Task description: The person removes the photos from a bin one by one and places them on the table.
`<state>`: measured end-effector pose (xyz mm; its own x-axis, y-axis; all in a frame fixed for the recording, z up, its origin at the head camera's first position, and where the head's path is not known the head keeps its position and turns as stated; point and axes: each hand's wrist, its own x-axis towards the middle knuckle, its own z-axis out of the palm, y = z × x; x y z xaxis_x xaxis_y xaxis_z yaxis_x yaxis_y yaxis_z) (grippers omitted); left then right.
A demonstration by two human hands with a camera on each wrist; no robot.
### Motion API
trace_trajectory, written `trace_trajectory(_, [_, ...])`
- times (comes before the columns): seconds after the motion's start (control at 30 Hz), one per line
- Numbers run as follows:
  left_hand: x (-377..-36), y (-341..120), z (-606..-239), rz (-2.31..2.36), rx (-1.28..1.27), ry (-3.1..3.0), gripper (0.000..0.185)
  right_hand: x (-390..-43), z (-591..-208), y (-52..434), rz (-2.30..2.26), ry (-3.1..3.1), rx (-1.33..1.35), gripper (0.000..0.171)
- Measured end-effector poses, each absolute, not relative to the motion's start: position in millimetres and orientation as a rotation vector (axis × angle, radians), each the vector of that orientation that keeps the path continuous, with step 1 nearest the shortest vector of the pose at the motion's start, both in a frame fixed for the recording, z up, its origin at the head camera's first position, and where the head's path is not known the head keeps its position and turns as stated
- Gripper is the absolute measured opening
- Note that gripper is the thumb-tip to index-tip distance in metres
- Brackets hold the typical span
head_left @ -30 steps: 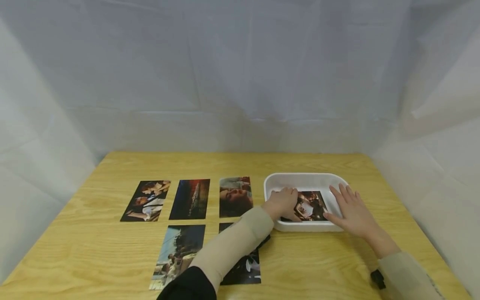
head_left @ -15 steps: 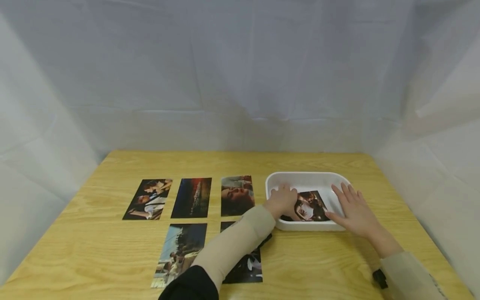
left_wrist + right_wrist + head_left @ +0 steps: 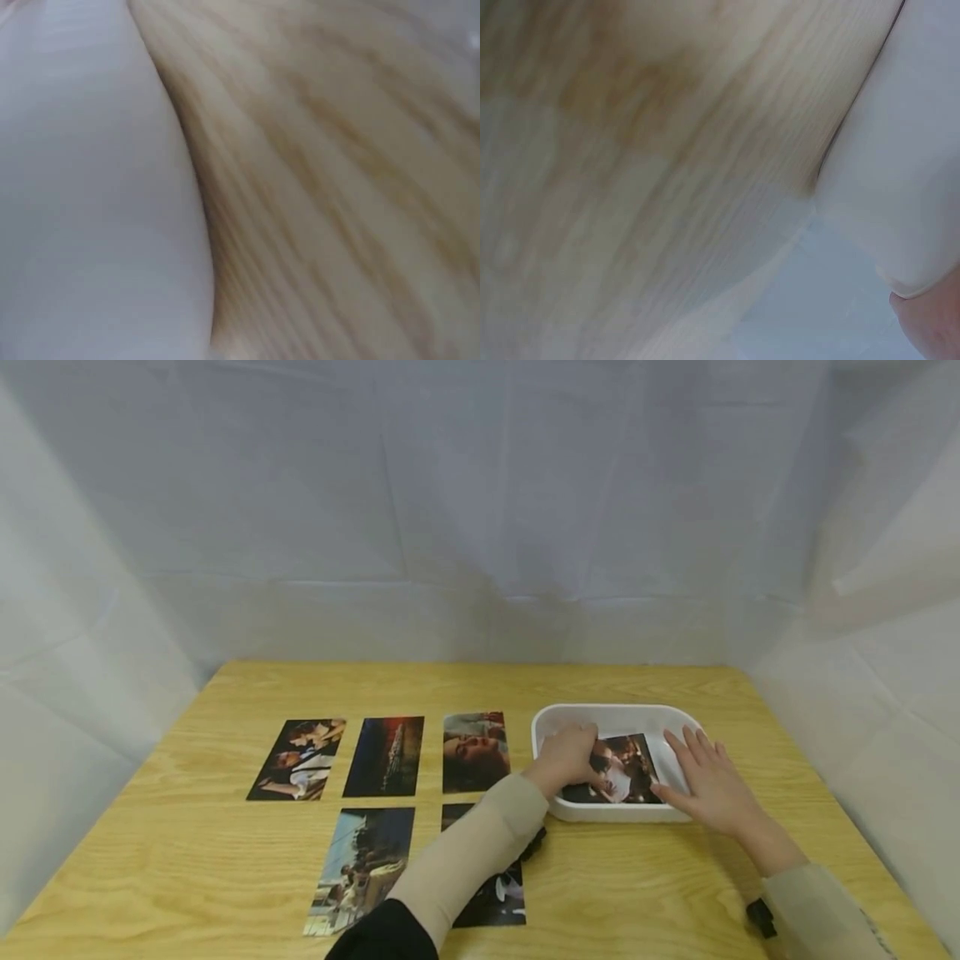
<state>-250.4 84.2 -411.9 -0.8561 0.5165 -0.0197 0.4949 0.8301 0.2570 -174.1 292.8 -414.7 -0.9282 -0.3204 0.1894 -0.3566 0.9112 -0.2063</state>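
So we've got the wooden table [image 3: 615, 885] with five photos already laid out in a grid to the left of the tray: a couple shot [image 3: 297, 758], a dark ship one [image 3: 384, 756] and a face close-up [image 3: 476, 752] in the back row, then a deck scene [image 3: 357, 870] and a dark one [image 3: 491, 893] partly under our left sleeve in the front row. By the look of it most of the sorting is done.

The white tray [image 3: 611, 717] sits right of the grid, and inside it is what looks like the last photo [image 3: 626, 768], lying flat-ish on the tray floor; we can't tell if there are more under it.

Our left hand [image 3: 564, 758] has its fingers curled onto the photo's left edge, seemingly pinching it. Our right hand [image 3: 708, 781] lies flat with fingers straight on the tray's right rim, steadying it. Wrist views are just blurry tray wall and table, no help there.
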Motion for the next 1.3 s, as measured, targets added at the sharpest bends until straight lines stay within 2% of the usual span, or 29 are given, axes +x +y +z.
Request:
trace_trajectory(0.1, [-252,83,-409,0.481,0.825,2.905,0.045,-174,-416,293,0.356,-2.928,0.520,0.081])
trace_trajectory(0.33, [-252,78,-403,0.695,0.812,2.996,0.037,-174,-417,292,0.363,-2.910,0.531,0.080])
trace_trajectory(0.53, [-253,67,-390,0.916,0.612,3.195,0.036,-175,-417,290,0.376,-2.918,0.537,0.081])
trace_trajectory(0.7, [-254,48,-372,1.313,0.553,3.093,0.032,-178,-417,289,0.371,-2.918,0.545,0.080])
trace_trajectory(0.9, [-251,6,-355,1.698,0.513,2.807,0.031,-181,-416,286,0.378,-2.929,0.554,0.079])
trace_trajectory(1.03, [-242,-32,-351,1.820,0.384,2.627,0.031,-182,-417,286,0.373,-2.935,0.559,0.079])
trace_trajectory(1.3, [-213,-123,-352,1.789,0.106,2.477,0.030,-185,-419,289,0.366,-2.919,0.555,0.079])
